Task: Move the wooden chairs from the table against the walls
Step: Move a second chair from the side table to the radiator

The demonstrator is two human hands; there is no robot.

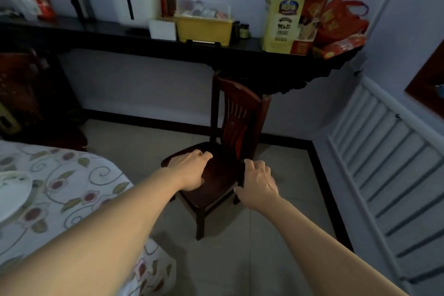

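Note:
A dark wooden chair [225,175] stands on the tiled floor, its slatted backrest [236,115] reaching up to the edge of a long dark console table. My left hand [189,169] lies over the left part of the seat, fingers curled over its far edge and thumb on the seat. My right hand [258,181] holds the seat's right side by the rear post, thumb against the seat edge and fingers curled forward. Both bare forearms stretch out from the bottom of the view.
The console table [134,38] runs along the back wall, loaded with a yellow bin [204,29], a tin, red bags and a flask. A table with a floral cloth [72,190] fills the lower left. A white radiator [389,163] lines the right wall.

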